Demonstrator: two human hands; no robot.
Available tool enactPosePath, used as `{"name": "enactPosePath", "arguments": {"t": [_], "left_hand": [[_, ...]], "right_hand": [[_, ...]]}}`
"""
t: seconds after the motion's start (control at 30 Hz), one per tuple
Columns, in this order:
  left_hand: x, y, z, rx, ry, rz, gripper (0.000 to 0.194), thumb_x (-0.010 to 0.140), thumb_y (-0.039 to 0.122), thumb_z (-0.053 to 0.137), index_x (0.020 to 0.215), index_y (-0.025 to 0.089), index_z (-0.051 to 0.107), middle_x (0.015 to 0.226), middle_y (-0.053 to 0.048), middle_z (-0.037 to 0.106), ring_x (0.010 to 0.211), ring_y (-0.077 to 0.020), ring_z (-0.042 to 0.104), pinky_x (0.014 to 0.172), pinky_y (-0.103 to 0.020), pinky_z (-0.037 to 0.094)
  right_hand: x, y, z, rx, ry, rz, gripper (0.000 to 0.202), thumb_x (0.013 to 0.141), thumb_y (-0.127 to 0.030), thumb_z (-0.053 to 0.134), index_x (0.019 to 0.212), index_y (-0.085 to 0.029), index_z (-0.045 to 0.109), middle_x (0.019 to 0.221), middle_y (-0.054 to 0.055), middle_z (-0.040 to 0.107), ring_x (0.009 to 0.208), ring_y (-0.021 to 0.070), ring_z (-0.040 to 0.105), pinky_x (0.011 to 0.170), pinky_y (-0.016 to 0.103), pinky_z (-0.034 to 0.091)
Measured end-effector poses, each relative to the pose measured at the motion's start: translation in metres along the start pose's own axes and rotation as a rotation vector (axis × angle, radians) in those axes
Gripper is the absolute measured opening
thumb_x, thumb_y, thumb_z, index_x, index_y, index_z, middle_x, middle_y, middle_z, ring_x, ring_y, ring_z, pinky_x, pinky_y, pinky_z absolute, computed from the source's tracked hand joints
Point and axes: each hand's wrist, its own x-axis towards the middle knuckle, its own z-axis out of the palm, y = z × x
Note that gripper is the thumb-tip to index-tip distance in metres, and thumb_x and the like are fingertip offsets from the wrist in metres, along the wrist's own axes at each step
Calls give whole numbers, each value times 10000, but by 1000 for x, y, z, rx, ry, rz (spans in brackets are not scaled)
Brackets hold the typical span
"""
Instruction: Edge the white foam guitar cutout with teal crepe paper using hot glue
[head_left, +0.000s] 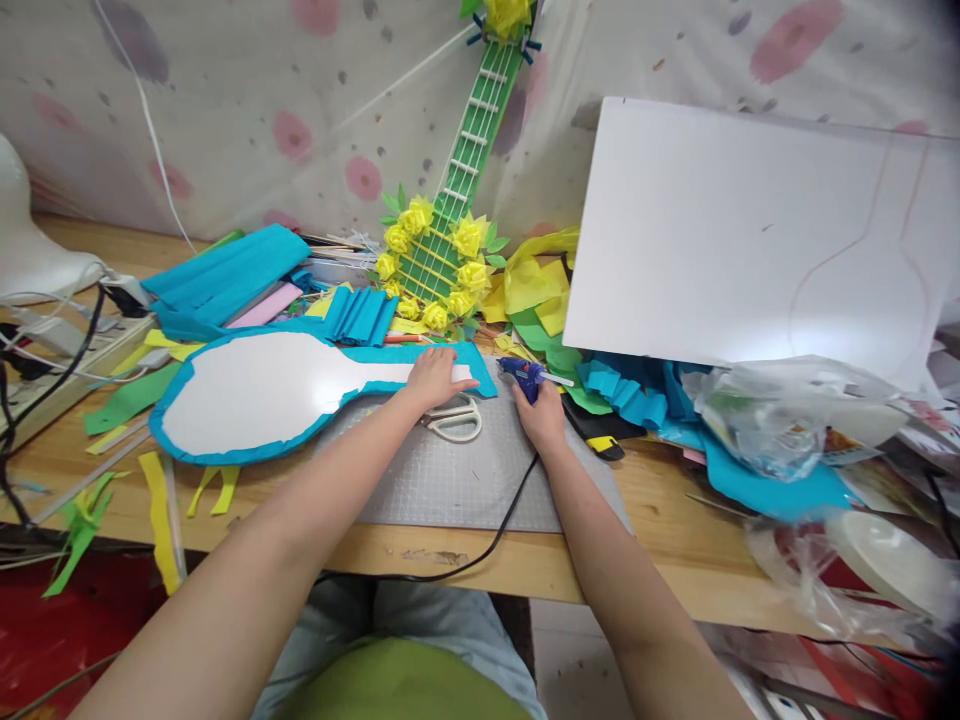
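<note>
A guitar-shaped white board (251,390) lies on the table, its edges wrapped in blue crepe paper. My left hand (436,380) grips its narrow neck near the right end, thumb pointing right and fingers over the top. In my right hand (541,418) is a blue hot glue gun (523,377), with a white glue stick showing at its back. The gun's nozzle points left, just apart from the neck's end. White-handled scissors (459,420) lie on the grey cutting mat (480,490) below my left hand, their blades hidden.
A green paper guitar (463,180) with yellow flowers leans at the back. A white board (720,230) with a drawn outline stands right. Blue crepe paper (232,270), paper scraps, a power strip (82,370) and a plastic bag (780,420) crowd the table. A black cord (495,545) crosses the front edge.
</note>
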Motion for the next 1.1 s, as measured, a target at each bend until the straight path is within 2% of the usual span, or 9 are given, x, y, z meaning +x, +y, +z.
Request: {"name": "enactPosePath", "arguments": {"t": [0.1,0.23,0.43,0.67,0.77,0.87,0.93,1.03,1.1], "left_hand": [[1,0,1,2,-4,-5,591,688,577,614,1076,151,485,1116,-139,544,1108,-300,435,900,-392,330],[4,2,3,-7,-16,-38,524,684,521,646,1042,173,489,1092,-112,560,1076,-294,452,870,-393,344],[8,7,4,-42,-26,-162,489,661,480,676,1002,184,488,1062,-105,583,1064,-301,465,857,-400,347],[3,7,0,11,-13,-91,480,722,491,630,1051,164,508,1087,-125,594,1078,-295,480,879,-394,340],[0,4,-5,-63,18,-92,456,805,483,525,1125,160,501,1116,-120,597,1097,-288,485,900,-403,339],[-2,-6,-20,-206,129,-131,357,865,386,443,1139,169,516,1116,-81,611,1078,-238,512,916,-365,351],[-6,-20,-36,-258,219,-142,273,852,297,457,1071,172,561,1090,-64,620,1049,-205,529,909,-319,362],[-18,-51,-65,-266,276,-221,225,850,270,430,924,163,613,974,-63,634,933,-192,555,805,-290,393],[-31,-76,-84,-237,262,-285,208,838,291,452,813,168,619,854,-46,629,849,-188,552,714,-280,382]], "right_hand": [[1,2,2,-5,7,6,431,765,-505,454,933,-120,554,952,163,602,925,271,532,818,402,409],[1,4,3,10,13,-7,424,768,-523,445,913,-139,552,935,151,605,911,264,535,806,402,408],[1,3,2,-9,1,6,416,762,-504,462,902,-125,560,929,161,601,892,259,535,799,393,411],[1,1,0,-6,9,-7,413,765,-511,454,889,-129,553,918,159,601,892,266,541,796,395,418],[0,-1,-1,-5,2,-3,421,768,-503,447,907,-120,553,940,172,603,913,275,546,806,397,419],[-1,-2,-2,3,-6,18,449,762,-520,444,925,-117,555,956,176,611,922,283,555,809,405,420],[-1,-1,-3,23,-16,50,473,750,-541,454,934,-119,559,959,171,617,923,284,565,805,402,423],[0,-2,-7,82,-37,138,509,720,-571,483,954,-127,569,925,155,634,899,282,587,776,383,435],[2,-6,-12,169,-30,185,543,696,-594,503,974,-132,569,890,141,645,851,268,602,743,370,446]]}}
